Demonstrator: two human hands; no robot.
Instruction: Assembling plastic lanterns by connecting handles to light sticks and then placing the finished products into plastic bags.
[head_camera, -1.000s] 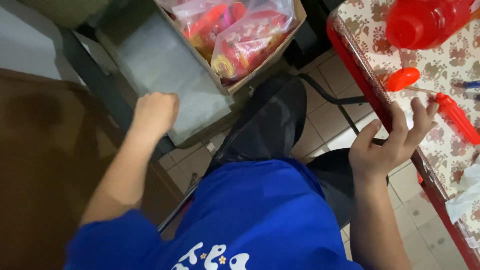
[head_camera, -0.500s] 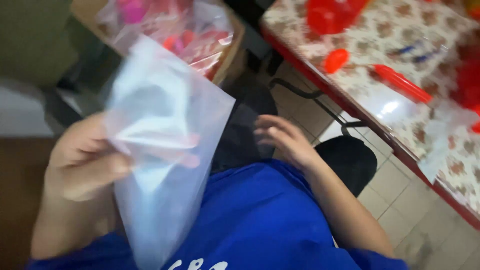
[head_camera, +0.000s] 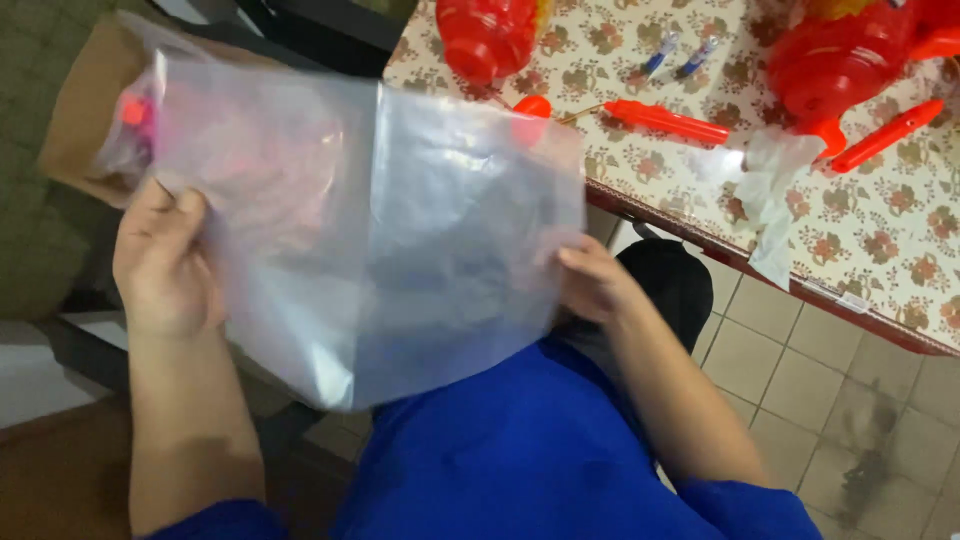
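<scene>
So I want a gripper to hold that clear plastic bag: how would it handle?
The bag is probably floppy: held between the left hand and the right hand, it creases and its lower edge sags. It looks empty and thin, so likely very light. Its glossy film may be slippery, so a pinch at the edges seems safest.

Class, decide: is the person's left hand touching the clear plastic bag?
Touching. The head view shows the left hand pinching the edge of the clear plastic bag.
</scene>
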